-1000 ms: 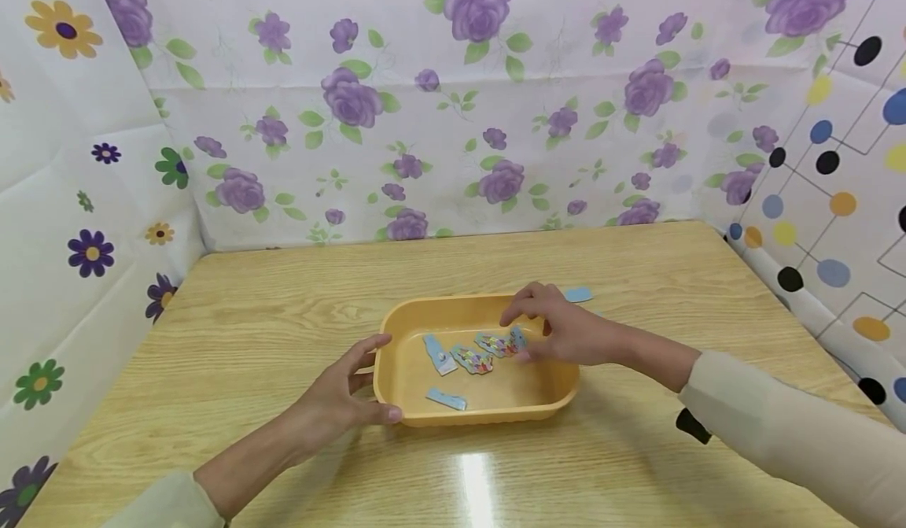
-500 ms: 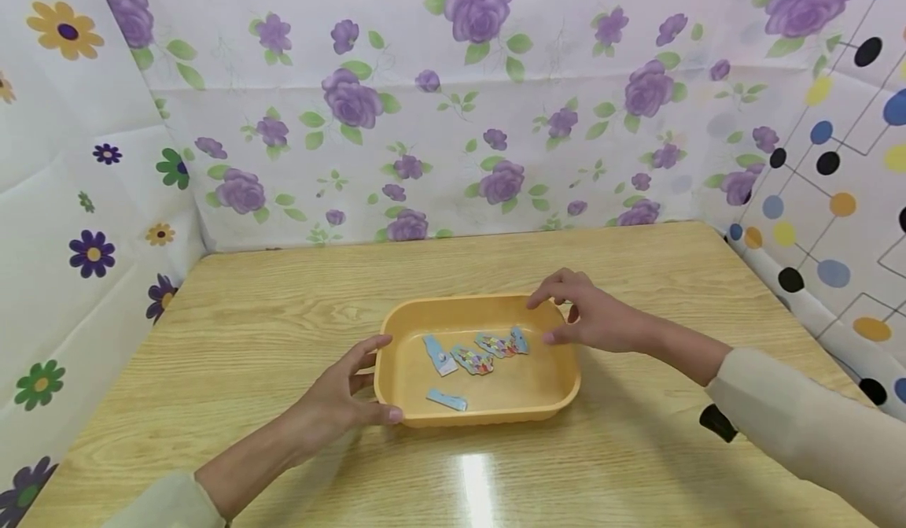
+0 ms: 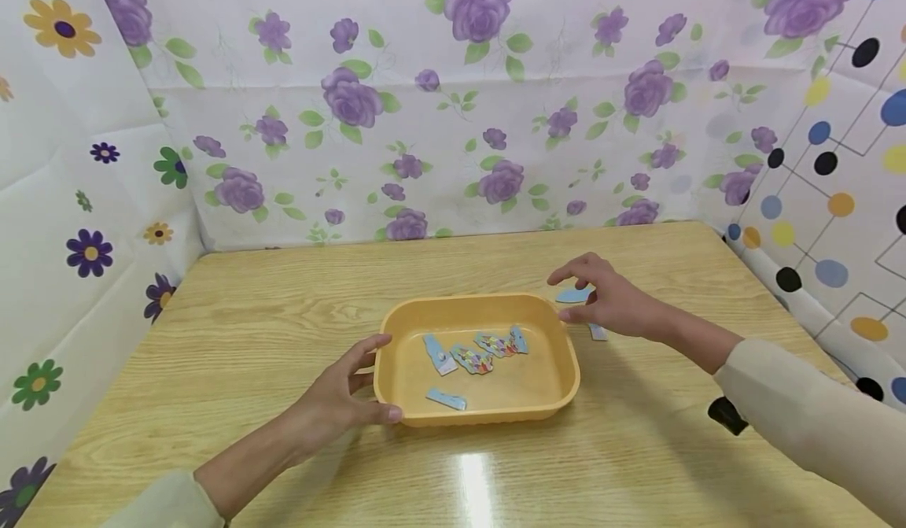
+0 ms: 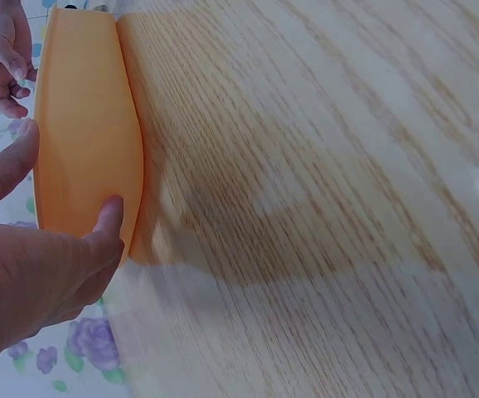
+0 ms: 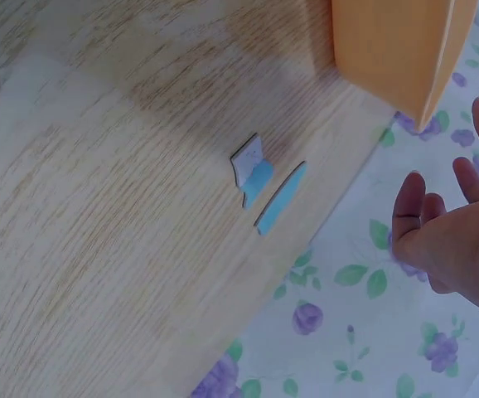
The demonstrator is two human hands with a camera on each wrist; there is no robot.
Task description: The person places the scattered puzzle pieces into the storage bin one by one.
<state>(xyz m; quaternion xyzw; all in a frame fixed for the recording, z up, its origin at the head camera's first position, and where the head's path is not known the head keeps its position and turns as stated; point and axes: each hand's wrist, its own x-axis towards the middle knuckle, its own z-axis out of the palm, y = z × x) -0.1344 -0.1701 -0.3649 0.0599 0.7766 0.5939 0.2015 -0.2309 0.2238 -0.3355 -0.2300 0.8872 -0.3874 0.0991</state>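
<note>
My left hand [image 3: 329, 390] grips the left end of a yellow-orange plastic tray [image 3: 488, 415], fingertips and thumb at its rim. Inside the tray lie several flat puzzle pieces: a blue and white one [image 3: 440, 355], colourful ones [image 3: 473, 360] and a thin blue strip [image 3: 447, 399]. Past the tray's right rim my right hand [image 3: 614, 296] hovers with loosely bent, spread fingers and nothing between them. Under it on the table lie a slim blue puzzle piece [image 5: 281, 197] and a blue and white puzzle piece [image 5: 252, 168], the latter partly hidden by the hand in the head view.
The wood-grain table [image 3: 283, 300] meets a purple-flowered sheet [image 3: 425, 119] at the back. Patterned sheets stand on the left [image 3: 92, 197] and right [image 3: 835, 221]. A small black object [image 3: 727, 415] shows beside the right sleeve.
My right hand has moved right, from over the pieces inside the tray to beyond its right rim. The left hand, the tray and the pieces in it stay put.
</note>
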